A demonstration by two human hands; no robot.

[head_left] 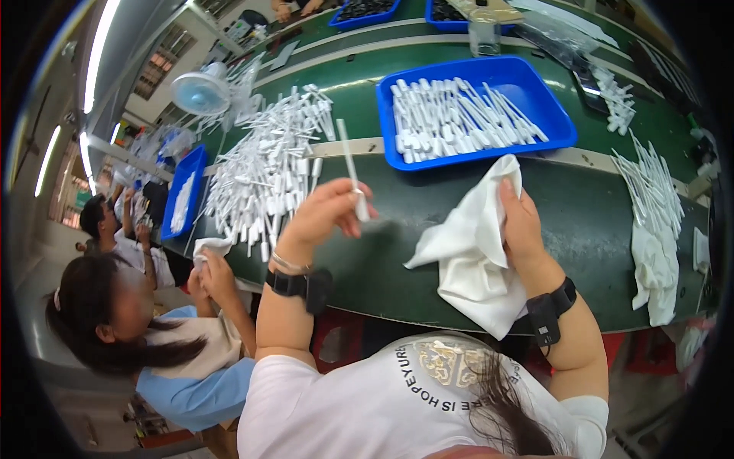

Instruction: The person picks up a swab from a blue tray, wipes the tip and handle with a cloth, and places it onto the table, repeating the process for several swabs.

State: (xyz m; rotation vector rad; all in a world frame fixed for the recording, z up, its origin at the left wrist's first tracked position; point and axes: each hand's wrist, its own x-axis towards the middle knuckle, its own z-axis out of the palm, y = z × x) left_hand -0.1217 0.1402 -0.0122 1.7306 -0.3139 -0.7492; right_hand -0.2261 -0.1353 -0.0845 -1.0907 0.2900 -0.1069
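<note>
My left hand (325,210) pinches a white plastic stick piece (349,157), its thin stem pointing up and its thicker end down at my fingers. In my right hand (524,229) is a white cloth (474,249), gathered at the top and hanging loose over the table's near edge. Left of my left hand lies a large loose pile of the same white stick pieces (267,164). Beyond my right hand a blue tray (527,80) holds many more, laid in rough rows with their thick ends toward me.
At my left a person (183,344) holds a white cloth (212,246). Past them stands another blue tray (197,164). A small fan (200,93) sits behind the pile, a clear jar (485,37) behind the big tray. More white sticks (650,183) and a cloth (655,268) lie far right.
</note>
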